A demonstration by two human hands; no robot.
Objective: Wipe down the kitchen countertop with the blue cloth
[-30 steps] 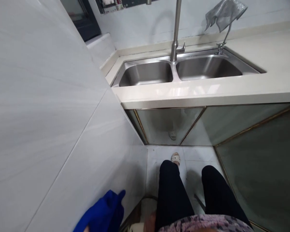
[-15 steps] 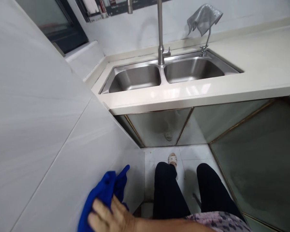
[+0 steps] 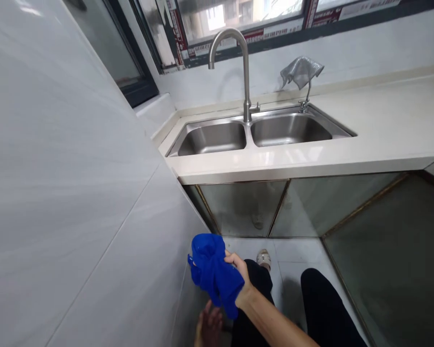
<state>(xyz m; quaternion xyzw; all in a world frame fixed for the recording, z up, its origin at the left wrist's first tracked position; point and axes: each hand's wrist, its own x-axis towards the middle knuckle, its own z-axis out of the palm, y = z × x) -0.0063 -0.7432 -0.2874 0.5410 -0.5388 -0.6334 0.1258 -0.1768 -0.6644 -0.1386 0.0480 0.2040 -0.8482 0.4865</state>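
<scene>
My right hand (image 3: 238, 279) is closed on a bunched blue cloth (image 3: 213, 274), held in the air close to the white tiled wall (image 3: 75, 193) on my left. The forearm reaches in from the lower right. Below it, at the bottom edge, my left hand (image 3: 210, 327) hangs low with its fingers apart and nothing in them; it is slightly blurred. My dark trouser legs (image 3: 321, 308) and one sandalled foot (image 3: 263, 259) show on the pale floor.
Ahead is a white counter (image 3: 383, 130) with a double steel sink (image 3: 255, 132), a tall tap (image 3: 244, 72) and a grey rag (image 3: 301, 72) draped on a small tap. Glass cabinet doors (image 3: 246, 207) run beneath; a window (image 3: 238, 14) sits above.
My right hand has lifted off the wall, bunched the blue cloth and moved it right and up. The view has tilted upward, showing the window. My left hand has come into view.
</scene>
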